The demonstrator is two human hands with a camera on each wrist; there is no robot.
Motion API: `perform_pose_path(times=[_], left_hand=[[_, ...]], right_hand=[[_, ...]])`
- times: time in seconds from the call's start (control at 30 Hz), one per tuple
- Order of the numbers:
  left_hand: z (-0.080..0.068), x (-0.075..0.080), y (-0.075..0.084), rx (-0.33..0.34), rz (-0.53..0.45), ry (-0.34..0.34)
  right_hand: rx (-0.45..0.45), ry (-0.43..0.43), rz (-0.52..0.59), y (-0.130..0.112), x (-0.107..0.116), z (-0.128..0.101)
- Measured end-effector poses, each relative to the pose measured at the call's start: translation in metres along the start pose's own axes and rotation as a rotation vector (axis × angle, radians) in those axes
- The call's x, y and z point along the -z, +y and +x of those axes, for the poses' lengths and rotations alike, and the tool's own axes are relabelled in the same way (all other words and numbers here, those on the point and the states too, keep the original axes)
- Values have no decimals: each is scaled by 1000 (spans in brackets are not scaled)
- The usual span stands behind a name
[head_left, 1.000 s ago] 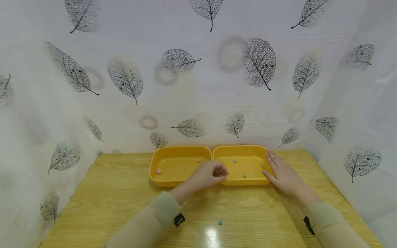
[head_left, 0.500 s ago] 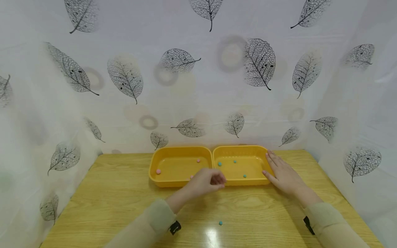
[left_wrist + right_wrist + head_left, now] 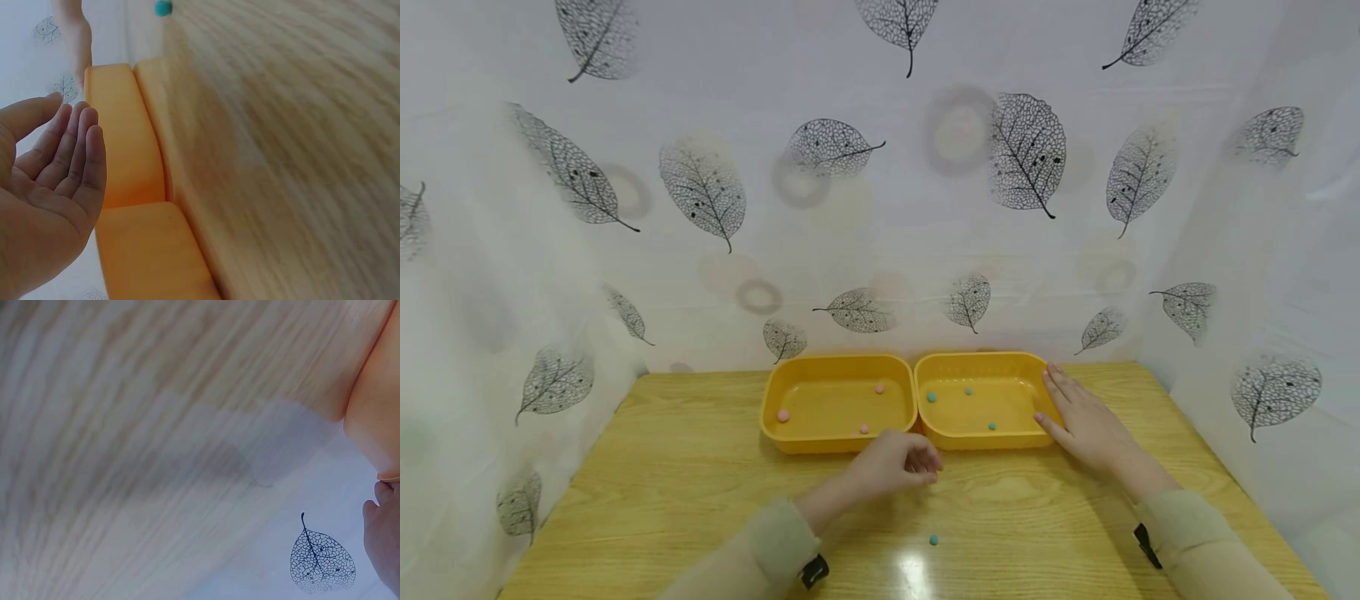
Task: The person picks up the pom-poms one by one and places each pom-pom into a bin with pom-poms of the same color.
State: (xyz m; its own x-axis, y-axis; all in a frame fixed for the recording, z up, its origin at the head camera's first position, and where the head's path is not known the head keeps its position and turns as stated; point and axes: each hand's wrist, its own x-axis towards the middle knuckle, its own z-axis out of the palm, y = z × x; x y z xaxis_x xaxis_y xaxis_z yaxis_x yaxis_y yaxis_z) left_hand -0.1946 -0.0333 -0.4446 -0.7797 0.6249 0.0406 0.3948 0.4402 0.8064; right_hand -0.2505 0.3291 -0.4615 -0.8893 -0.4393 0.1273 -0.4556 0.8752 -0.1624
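In the head view my left hand (image 3: 891,464) hovers over the table just in front of the two yellow trays, its fingers loosely bent. The left wrist view shows nothing between its thumb and fingers. My right hand (image 3: 1090,421) rests on the right end of the right yellow tray (image 3: 985,442), fingers straight along the rim. Inside that tray lie three small teal balls (image 3: 932,397). The left yellow tray (image 3: 827,446) holds small pink balls (image 3: 783,415), one partly hidden by the front wall. Another teal ball (image 3: 934,540) lies on the table, nearer than my left hand.
The trays stand side by side near the back of the wooden table (image 3: 662,500). A white curtain with leaf prints (image 3: 850,233) closes off the back and both sides. Light glares off the table (image 3: 913,575) near the front.
A teal ball now lies at the left of the right tray, where my left hand was. That hand has drawn back toward the front of the table. My right hand has stayed put.
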Motion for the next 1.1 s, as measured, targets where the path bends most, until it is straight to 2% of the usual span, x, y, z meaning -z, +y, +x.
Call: perform_pose_path(times=[0.4,0.6,0.93,1.1], left_hand=[[-12,-14,-14,57,-82,-43],[-16,-22,-21,88,-89,-60],[-21,-27,-24,120,-103,-76],[-24,-29,-25,111,-114,-81]], right_hand=[[2,2,6,0,-1,-1],[1,3,9,-1,-1,-1],[3,10,2,-1,-1,-1],[4,11,5,0,-1,-1]])
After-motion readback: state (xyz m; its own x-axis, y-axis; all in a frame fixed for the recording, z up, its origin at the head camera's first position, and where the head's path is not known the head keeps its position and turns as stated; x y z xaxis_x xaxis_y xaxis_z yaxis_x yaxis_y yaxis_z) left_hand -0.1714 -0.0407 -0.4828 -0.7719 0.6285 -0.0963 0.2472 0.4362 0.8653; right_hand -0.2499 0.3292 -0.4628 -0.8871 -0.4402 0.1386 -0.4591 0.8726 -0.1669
